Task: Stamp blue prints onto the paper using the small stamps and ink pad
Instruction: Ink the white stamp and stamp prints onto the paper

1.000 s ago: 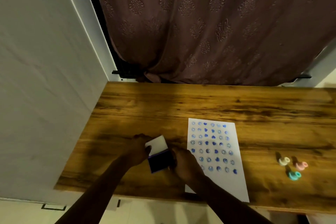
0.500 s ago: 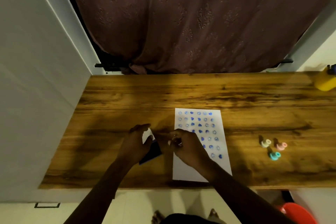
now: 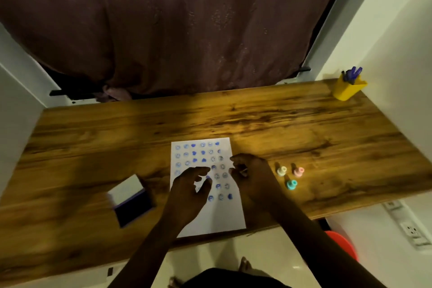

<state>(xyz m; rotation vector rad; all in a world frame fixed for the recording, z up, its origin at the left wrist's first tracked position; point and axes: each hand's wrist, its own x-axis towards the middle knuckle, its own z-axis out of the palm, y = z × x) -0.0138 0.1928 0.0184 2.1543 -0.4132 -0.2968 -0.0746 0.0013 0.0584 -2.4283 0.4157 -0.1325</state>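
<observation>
Single head-worn view, angled steeply down, close over wooden table [image 3: 233,119]

paper [image 3: 210,217]: on table [image 3: 257,119], near front edge, centre
ink pad [image 3: 131,201]: left of paper, apart, lid up behind it
stamps [image 3: 291,176]: three, right of paper, clustered
pen holder [image 3: 348,89]: far right back corner
left hand [image 3: 187,192]: over paper
right hand [image 3: 252,175]: over paper's right edge
curtain [image 3: 175,25]: behind table

The left hand [image 3: 189,190] and right hand [image 3: 251,176] cover the lower rows of blue prints on the paper [image 3: 217,220]; the prints that show are too blurred to tell their designs. Whether the right hand pinches anything is unclear. The ink pad [image 3: 132,201], lower left, is smeared. The bench [image 3: 257,119] runs off the frame's left edge.
</observation>
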